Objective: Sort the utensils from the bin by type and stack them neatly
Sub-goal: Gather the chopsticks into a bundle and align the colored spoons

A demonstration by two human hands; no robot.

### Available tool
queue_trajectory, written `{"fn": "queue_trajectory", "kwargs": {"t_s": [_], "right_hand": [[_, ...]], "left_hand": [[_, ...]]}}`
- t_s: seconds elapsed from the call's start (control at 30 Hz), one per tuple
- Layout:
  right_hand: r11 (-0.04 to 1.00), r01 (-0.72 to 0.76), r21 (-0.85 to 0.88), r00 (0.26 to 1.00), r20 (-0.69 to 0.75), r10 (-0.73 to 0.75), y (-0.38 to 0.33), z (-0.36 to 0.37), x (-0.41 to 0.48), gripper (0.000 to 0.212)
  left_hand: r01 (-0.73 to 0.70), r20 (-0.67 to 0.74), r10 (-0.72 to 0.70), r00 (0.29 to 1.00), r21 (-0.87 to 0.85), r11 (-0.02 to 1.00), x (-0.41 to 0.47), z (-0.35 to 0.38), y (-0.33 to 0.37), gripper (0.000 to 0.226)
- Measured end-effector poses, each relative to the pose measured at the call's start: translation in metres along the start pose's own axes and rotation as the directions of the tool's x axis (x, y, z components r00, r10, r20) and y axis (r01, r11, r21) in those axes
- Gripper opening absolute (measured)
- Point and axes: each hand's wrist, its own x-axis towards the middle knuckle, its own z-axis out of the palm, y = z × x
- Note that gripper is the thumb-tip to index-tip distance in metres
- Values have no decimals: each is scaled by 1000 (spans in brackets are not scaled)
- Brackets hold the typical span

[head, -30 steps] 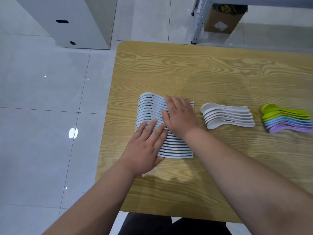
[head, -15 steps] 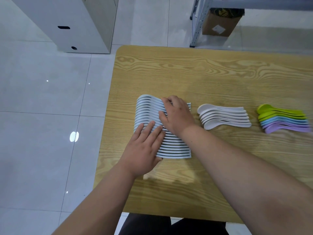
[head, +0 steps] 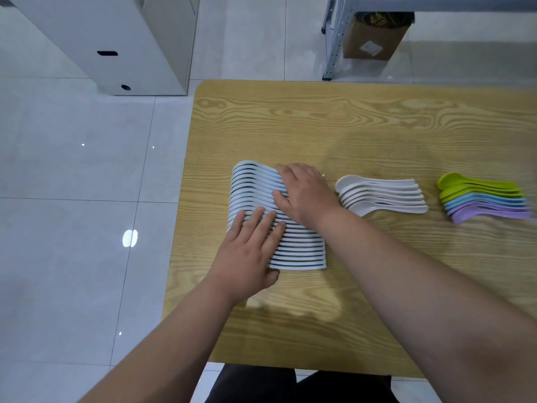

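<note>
Presently, the row of pale blue plastic spoons [head: 302, 253] is apparently squared under the left hand [head: 250, 254] and right hand [head: 305, 194], both flat, grasping nothing; even inward pressure is probably required next.

you will not find any text, brand, number or sign here that you can read. the only label is a white sticker [head: 370, 49] on the side of the cardboard box [head: 389, 39] beneath the metal shelf [head: 333, 39]. its print is too small and blurred for you to make out.
</note>
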Motion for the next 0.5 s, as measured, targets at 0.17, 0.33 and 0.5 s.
{"fn": "queue_trajectory", "kwargs": {"t_s": [0.17, 0.33, 0.5], "right_hand": [[1000, -5, -25, 999, 52, 6, 4, -1, 1, 71], [999, -14, -42, 996, 88, 18, 10, -1, 1, 83], [998, -5, -70, 993, 119, 13, 13, -1, 0, 92]], "left_hand": [[-7, 22, 6, 1000, 19, 1000, 2, -1, 2, 93], [-8, 24, 7, 1000, 21, 1000, 5, -5, 5, 93], [-5, 41, 5, 999, 6, 1000, 10, -8, 6, 95]]}}
